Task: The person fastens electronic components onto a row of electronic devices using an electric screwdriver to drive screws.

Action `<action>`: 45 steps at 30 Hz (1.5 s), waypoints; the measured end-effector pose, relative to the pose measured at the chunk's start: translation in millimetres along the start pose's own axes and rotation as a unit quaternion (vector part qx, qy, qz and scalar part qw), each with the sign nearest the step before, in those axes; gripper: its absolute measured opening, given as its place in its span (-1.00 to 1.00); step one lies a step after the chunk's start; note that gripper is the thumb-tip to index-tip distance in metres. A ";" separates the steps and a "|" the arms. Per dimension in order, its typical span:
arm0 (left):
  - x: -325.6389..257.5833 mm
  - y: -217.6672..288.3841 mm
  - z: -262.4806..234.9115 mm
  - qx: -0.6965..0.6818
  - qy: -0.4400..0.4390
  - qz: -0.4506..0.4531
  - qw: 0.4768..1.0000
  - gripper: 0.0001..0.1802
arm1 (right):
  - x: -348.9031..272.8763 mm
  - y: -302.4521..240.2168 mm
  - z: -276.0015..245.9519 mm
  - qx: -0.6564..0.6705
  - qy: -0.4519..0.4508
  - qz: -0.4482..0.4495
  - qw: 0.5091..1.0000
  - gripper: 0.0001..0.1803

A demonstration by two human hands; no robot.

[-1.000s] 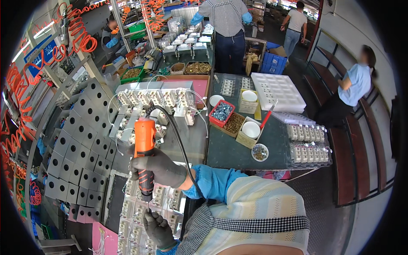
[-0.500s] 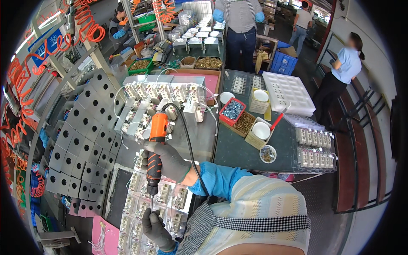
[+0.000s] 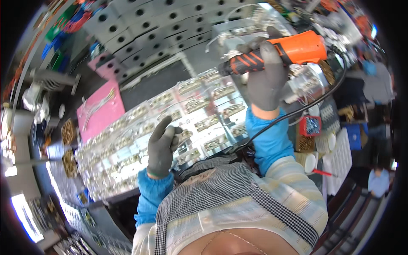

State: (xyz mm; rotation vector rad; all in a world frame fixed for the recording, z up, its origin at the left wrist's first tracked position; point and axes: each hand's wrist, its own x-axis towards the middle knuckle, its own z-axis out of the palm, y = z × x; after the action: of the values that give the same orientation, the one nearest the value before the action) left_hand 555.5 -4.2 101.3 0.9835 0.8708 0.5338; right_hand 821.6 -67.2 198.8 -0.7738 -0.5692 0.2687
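My gloved right hand (image 3: 268, 76) is wrapped around an orange and black electric screwdriver (image 3: 299, 47), raised above the bench. The tool lies roughly sideways, with its nose to the left and its black cord trailing down from the right end. Lower and to the left, my gloved left hand (image 3: 160, 148) hovers over rows of small pale terminal-like parts (image 3: 193, 105) in clear trays. Its index finger points up while the other fingers curl in; whatever they hold, if anything, cannot be made out.
Grey metal housings with round holes (image 3: 173, 16) stand in rows at the far side. A pink sheet (image 3: 104, 108) with white wires lies left. On the right are a red bin of small metal parts (image 3: 310, 126), a white foam tray (image 3: 338, 163) and a co-worker (image 3: 378, 182).
The view has swung round. The screwdriver has gone from upright over the trays to sideways and raised, away from my left hand. My left index finger is now straighter.
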 end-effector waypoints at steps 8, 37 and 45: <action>85.9 23.6 -10.8 0.246 -0.019 0.042 0.968 -0.38 | 16.4 95.1 -9.6 -0.043 -0.034 0.060 0.997 -0.45; 205.3 -34.0 7.0 0.621 0.035 0.109 0.776 -0.76 | 33.7 159.1 4.1 -0.284 -0.218 0.139 0.923 -0.45; 203.9 -27.6 7.6 0.605 0.017 0.019 0.796 -0.57 | 30.2 159.8 0.7 -0.237 -0.201 0.154 0.938 -0.45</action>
State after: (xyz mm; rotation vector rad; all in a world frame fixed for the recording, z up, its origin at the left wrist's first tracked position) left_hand 676.4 128.5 0.4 2.1612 1.2391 -0.0653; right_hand 842.2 56.6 95.3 -1.2957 -0.9172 0.6019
